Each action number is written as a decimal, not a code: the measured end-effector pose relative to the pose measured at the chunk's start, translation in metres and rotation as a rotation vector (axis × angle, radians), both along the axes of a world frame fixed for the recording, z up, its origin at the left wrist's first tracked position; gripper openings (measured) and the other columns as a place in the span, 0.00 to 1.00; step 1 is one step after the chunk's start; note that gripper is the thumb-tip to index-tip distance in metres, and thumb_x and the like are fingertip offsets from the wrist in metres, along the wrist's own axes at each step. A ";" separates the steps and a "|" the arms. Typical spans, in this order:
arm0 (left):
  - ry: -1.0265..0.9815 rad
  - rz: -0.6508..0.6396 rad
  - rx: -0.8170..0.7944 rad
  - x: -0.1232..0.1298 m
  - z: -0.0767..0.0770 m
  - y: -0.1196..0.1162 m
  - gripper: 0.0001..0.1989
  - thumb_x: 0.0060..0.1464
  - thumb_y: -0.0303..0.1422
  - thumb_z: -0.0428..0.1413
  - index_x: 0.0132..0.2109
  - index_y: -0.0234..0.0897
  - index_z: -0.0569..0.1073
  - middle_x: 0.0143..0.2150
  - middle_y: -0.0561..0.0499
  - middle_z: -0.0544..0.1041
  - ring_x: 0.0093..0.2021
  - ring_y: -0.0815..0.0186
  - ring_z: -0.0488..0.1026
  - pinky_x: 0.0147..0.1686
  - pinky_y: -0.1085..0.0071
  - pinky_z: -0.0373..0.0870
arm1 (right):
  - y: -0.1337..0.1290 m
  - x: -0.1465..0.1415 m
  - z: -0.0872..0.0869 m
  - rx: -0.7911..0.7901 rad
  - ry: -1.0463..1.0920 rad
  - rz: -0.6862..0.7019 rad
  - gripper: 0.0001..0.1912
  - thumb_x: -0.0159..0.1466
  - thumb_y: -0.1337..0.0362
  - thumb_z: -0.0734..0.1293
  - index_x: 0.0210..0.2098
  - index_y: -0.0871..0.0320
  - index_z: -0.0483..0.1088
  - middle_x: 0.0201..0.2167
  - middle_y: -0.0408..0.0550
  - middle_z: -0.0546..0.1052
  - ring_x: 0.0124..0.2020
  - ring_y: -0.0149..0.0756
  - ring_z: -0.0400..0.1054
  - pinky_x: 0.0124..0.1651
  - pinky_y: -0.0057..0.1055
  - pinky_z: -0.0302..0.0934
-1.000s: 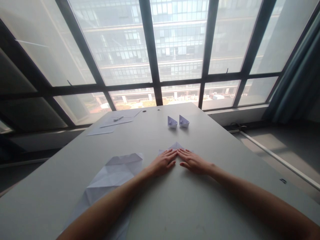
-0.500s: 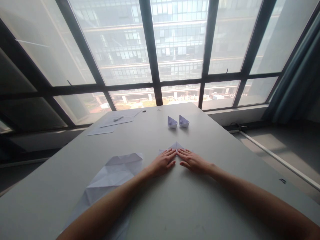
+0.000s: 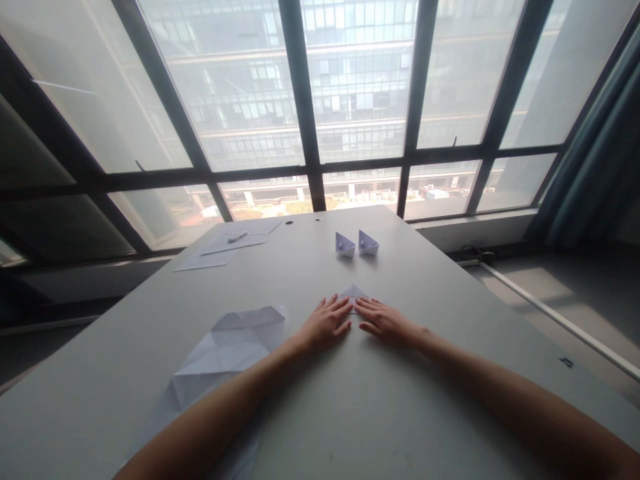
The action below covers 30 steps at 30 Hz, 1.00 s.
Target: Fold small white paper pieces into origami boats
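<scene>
Dark strokes (image 3: 566, 363) mark the white table (image 3: 360, 413) at the lower right of the frame; at this size it cannot be told whether they are lettering. The folded paper (image 3: 354, 291) lies on the tabletop just below the centre of the frame, partly covered by the hands. Its visible portion is white and triangular, the apex directed toward the top of the frame, with a crease descending from the apex. The left hand (image 3: 324, 327) and the right hand (image 3: 387, 325) rest palm down, with fingertips on or beside the paper. The fingers of both are extended and slightly parted, the thumbs set apart from them; neither hand grasps anything. Above the hands, slightly right of centre, stand two peaked paper forms (image 3: 369, 245), side by side. A larger creased sheet (image 3: 230, 347) occupies the lower left, partly beneath the left forearm. Flat sheets (image 3: 207, 260) lie left of centre, with a slender pen-like object (image 3: 237, 237) on top. A window (image 3: 360, 80) fills the upper frame.
</scene>
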<state>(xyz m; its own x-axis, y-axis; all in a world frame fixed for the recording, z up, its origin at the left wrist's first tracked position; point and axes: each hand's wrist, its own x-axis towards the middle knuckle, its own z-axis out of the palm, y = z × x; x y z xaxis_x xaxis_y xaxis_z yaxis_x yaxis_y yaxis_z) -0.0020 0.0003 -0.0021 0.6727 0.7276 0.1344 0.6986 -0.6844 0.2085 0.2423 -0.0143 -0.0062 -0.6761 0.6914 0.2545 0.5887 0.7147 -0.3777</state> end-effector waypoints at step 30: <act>-0.045 -0.002 -0.006 -0.002 0.000 0.001 0.27 0.65 0.42 0.49 0.68 0.46 0.60 0.71 0.48 0.56 0.72 0.53 0.49 0.68 0.51 0.48 | -0.003 -0.001 0.004 -0.003 0.005 -0.020 0.31 0.71 0.50 0.56 0.68 0.60 0.56 0.68 0.57 0.57 0.70 0.45 0.49 0.70 0.46 0.45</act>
